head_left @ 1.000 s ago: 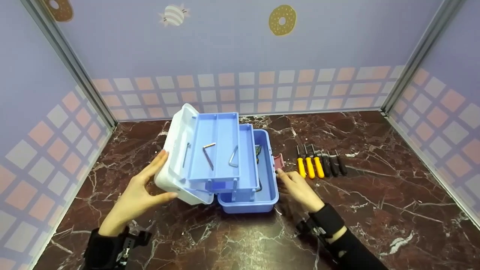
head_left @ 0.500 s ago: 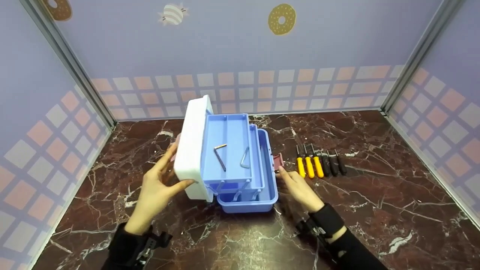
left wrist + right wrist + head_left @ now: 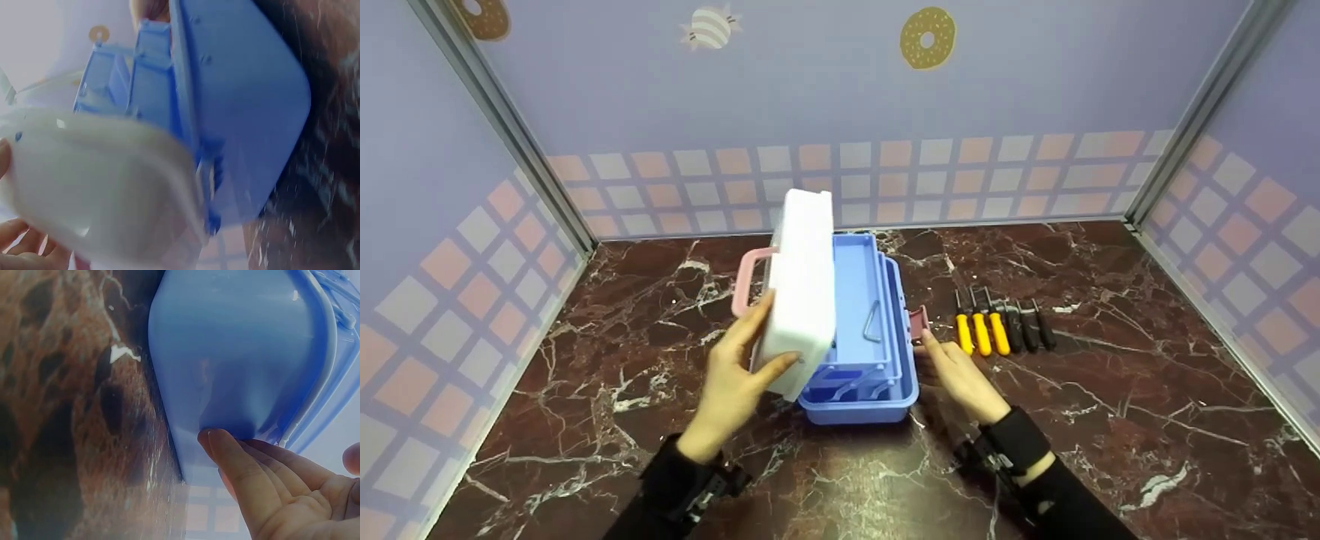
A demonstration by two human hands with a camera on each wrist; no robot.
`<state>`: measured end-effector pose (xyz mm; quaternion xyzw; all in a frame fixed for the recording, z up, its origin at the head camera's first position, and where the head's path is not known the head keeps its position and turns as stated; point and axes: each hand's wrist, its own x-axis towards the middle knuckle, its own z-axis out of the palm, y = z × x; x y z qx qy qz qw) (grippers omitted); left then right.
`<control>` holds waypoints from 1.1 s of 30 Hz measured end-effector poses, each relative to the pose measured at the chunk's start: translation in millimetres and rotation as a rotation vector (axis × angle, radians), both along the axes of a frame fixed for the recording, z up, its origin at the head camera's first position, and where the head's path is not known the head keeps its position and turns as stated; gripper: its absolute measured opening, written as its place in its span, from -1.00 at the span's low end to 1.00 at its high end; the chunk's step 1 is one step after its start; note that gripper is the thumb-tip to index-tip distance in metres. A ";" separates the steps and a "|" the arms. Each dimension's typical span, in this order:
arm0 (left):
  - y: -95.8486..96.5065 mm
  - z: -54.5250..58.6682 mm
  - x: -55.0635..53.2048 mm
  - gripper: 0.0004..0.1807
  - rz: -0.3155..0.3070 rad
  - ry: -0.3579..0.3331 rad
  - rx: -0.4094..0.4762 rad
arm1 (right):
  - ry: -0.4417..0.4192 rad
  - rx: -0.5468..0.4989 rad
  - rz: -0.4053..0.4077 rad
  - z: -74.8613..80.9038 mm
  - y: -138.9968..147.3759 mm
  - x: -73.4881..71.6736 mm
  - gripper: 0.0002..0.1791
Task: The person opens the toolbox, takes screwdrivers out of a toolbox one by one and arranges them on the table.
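Observation:
A blue toolbox [image 3: 855, 414] stands with its white lid [image 3: 802, 292] half raised, tilted over the stepped trays [image 3: 856, 300]. My left hand [image 3: 727, 390] holds this lid by its near end, thumb on the end face and fingers on the top near the pink handle [image 3: 743, 281]. One silver hex key [image 3: 872, 322] lies in the upper tray; the lid hides much of the rest. At the box's right side, beside the pink latch [image 3: 917, 322], is my right hand [image 3: 960, 379]. In the right wrist view its extended fingers [image 3: 247, 467] rest against the blue wall.
To the right lie three yellow-handled screwdrivers [image 3: 981, 334] and three black-handled screwdrivers [image 3: 1030, 330], side by side on the dark marbled tabletop [image 3: 1110, 420]. Patterned panels [image 3: 840, 90] rise behind and on both sides.
My left hand has swung the lid up and rightward over the trays, which have folded inward with it. A copper-coloured hex key is now hidden behind the lid. My right hand has barely moved.

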<state>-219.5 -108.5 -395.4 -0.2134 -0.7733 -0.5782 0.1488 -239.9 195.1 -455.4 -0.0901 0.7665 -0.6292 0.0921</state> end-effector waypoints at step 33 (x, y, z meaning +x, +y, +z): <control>74.0 -7.7 0.3 -0.27 -0.112 0.304 -0.612 | -0.030 -0.023 0.015 -0.2 2.6 -0.8 -0.19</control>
